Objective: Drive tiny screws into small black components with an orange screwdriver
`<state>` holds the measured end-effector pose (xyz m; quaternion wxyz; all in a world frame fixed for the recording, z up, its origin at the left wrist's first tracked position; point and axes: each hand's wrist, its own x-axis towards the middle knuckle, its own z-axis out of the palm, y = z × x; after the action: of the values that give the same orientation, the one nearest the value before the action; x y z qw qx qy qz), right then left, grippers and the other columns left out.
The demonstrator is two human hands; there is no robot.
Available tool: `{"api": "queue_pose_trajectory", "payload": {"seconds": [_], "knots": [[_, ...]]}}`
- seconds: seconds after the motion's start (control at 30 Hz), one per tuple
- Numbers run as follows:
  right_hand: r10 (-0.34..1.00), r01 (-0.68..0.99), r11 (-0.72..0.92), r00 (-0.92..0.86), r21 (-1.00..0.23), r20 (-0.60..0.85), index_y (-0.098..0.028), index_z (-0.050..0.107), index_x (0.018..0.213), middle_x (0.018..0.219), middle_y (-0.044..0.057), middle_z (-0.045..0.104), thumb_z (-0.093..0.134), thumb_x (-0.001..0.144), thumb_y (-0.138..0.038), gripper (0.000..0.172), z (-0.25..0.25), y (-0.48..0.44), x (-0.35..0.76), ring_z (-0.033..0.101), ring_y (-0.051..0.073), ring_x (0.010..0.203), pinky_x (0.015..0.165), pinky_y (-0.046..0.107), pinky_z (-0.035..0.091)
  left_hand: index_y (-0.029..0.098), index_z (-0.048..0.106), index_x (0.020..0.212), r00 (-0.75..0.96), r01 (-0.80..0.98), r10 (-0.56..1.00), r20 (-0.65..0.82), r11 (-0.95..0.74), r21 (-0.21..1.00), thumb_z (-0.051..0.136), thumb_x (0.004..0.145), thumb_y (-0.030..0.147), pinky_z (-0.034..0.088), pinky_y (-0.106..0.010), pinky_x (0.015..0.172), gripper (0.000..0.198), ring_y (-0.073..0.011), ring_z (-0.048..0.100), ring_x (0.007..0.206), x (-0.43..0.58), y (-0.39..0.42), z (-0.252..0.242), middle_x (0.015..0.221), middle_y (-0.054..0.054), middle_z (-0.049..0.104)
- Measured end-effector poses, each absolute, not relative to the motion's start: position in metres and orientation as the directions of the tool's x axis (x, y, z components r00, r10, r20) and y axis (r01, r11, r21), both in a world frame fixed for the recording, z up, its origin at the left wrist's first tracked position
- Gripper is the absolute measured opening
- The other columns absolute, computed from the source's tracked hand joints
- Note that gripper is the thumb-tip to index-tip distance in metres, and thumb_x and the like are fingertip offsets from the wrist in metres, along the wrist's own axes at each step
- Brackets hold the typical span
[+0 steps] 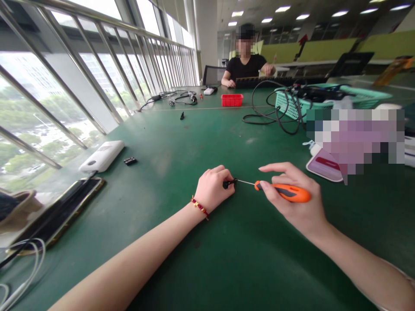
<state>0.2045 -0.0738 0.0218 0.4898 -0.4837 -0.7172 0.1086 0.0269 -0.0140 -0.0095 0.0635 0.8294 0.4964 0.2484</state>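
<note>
Blk part: in L grip, pinched at the fingertips just above the table, mid-frame. Mostly hidden by fingers, exact shape n/a. Prob light, stiff plastic; small, so likely to twist or pop out under side load. Best hold: sides, pinched near the end facing the driver, fingertips off the tip line. Might crack if levered hard, can't confirm.

Driver: in R grip, thumb + fingers closed round the handle, index stuck out clear of it. Orange/dk grey handle, thin metal shaft pointing L, tip at the part; can't tell if seated. Handle looks grippy, prob rubberised; light-to-med wt, stiff. Hold by handle; shaft is thin, so prob slippery.

Text: none legible on part or driver. Pwr bank has a round mark near one end, unreadable. Purple card on R has a dk red label, too blurred to read.

Further out: blk block just beside pwr bank, phone nearer on L, sm blk clip ahead, red bin beyond it, teal basket w/ cables far R. Co-worker at far end.
</note>
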Motion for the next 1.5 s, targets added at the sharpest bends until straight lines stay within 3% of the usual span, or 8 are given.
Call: {"api": "queue_pose_trajectory", "payload": {"seconds": [0.07,0.27,0.47,0.7,0.9,1.13,1.3,1.5], "knots": [[0.779,0.588,0.532,-0.056,-0.61,0.625,-0.02,0.056,0.091,0.048,-0.007,0.046,0.059,0.077,-0.024,0.015,0.0216,-0.0739,0.2045,0.042,0.008,0.041,0.045,0.022,0.038,0.019,0.06,0.068,0.384,0.789,0.855,0.348,-0.5,0.358,0.058,0.068,0.019,0.045,-0.027,0.07,0.002,-0.0143,0.059,0.071,0.0267,-0.0139,-0.0095,0.08,0.001,0.063],[0.694,0.526,0.599,0.037,-0.604,0.719,-0.019,0.045,0.117,0.082,0.003,0.055,0.066,0.067,-0.023,0.054,0.0181,-0.0668,0.2044,0.057,0.017,0.072,0.068,0.032,0.049,0.019,0.06,0.068,0.389,0.786,0.853,0.348,-0.504,0.358,0.058,0.067,0.019,0.045,-0.026,0.069,0.002,-0.0146,0.059,0.071,0.0266,-0.0145,-0.009,0.08,0.001,0.063],[0.802,0.586,0.502,-0.04,-0.636,0.596,-0.02,0.058,0.085,0.047,-0.007,0.045,0.059,0.077,-0.025,0.01,0.0195,-0.0738,0.2043,0.044,0.008,0.04,0.042,0.022,0.036,0.019,0.06,0.068,0.387,0.783,0.852,0.351,-0.505,0.362,0.058,0.067,0.019,0.046,-0.026,0.07,0.002,-0.0144,0.059,0.072,0.0268,-0.0142,-0.0091,0.08,0.001,0.063],[0.685,0.519,0.586,0.093,-0.622,0.723,-0.022,0.047,0.113,0.081,0.002,0.056,0.067,0.068,-0.022,0.049,0.0194,-0.07,0.2021,0.058,0.016,0.071,0.064,0.03,0.05,0.019,0.06,0.068,0.384,0.779,0.854,0.35,-0.503,0.374,0.057,0.067,0.018,0.046,-0.026,0.069,0.003,-0.0143,0.059,0.072,0.0266,-0.0137,-0.0094,0.08,0.001,0.063],[0.783,0.585,0.467,0.073,-0.663,0.617,-0.021,0.056,0.092,0.052,-0.005,0.047,0.06,0.077,-0.028,0.017,0.0218,-0.0751,0.2022,0.047,0.01,0.044,0.045,0.023,0.041,0.018,0.058,0.068,0.394,0.731,0.851,0.349,-0.52,0.442,0.057,0.067,0.016,0.047,-0.023,0.065,0.002,-0.0135,0.059,0.072,0.0256,-0.0118,-0.0112,0.08,0.0,0.062],[0.741,0.49,0.559,0.067,-0.669,0.669,-0.021,0.043,0.116,0.074,0.0,0.054,0.065,0.07,-0.023,0.051,0.0203,-0.0705,0.2029,0.053,0.013,0.058,0.051,0.026,0.046,0.018,0.056,0.068,0.4,0.726,0.848,0.347,-0.525,0.445,0.056,0.067,0.015,0.047,-0.023,0.065,0.003,-0.0132,0.058,0.072,0.0258,-0.0127,-0.0093,0.078,0.0,0.06],[0.796,0.578,0.487,0.014,-0.655,0.605,-0.021,0.054,0.093,0.05,-0.007,0.043,0.061,0.076,-0.026,0.019,0.0233,-0.0763,0.2026,0.045,0.01,0.041,0.041,0.023,0.037,0.019,0.056,0.069,0.399,0.737,0.854,0.333,-0.515,0.438,0.056,0.067,0.015,0.047,-0.023,0.065,0.004,-0.0133,0.058,0.072,0.026,-0.0131,-0.0085,0.079,0.0,0.06],[0.678,0.515,0.617,0.037,-0.595,0.734,-0.021,0.045,0.114,0.084,0.004,0.057,0.063,0.071,-0.02,0.047,0.0193,-0.0692,0.2046,0.059,0.018,0.076,0.071,0.033,0.051,0.018,0.056,0.069,0.407,0.741,0.848,0.34,-0.524,0.42,0.056,0.068,0.016,0.047,-0.023,0.065,0.003,-0.0133,0.058,0.073,0.0256,-0.0126,-0.0098,0.079,0.0,0.06]]}}
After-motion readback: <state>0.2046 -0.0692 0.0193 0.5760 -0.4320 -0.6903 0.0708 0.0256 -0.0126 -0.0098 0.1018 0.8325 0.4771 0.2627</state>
